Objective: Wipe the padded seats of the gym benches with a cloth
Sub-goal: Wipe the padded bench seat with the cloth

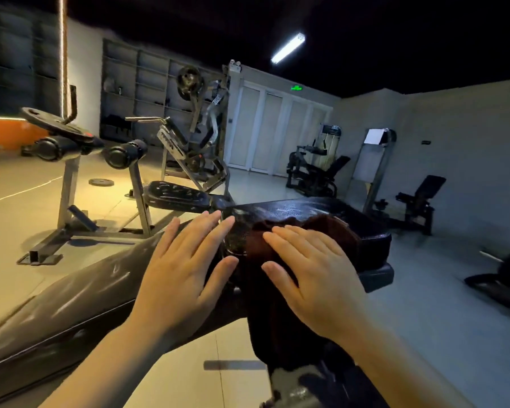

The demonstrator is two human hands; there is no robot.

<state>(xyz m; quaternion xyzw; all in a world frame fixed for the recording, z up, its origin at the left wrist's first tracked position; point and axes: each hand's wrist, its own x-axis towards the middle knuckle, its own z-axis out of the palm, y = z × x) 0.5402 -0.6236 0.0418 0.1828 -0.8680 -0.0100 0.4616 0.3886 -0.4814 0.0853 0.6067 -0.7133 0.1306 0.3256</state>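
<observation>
A black padded bench seat (pixel 301 209) lies in front of me, with a long black back pad (pixel 71 298) running to the lower left. A dark brown cloth (pixel 315 228) is spread over the seat and hangs down its near side. My right hand (pixel 312 272) lies flat on the cloth with fingers straight. My left hand (pixel 186 260) is flat with fingers spread, over the joint between seat and back pad, its fingertips at the seat's left edge. A second black padded seat (pixel 175 195) sits just beyond.
A leg machine with roller pads (pixel 121 154) and weight plates stands at the left, with a plate (pixel 100 182) on the floor. A plate-loaded machine (pixel 198 136) is behind it. More machines (pixel 315 169) and a bench (pixel 421 198) stand by the far wall.
</observation>
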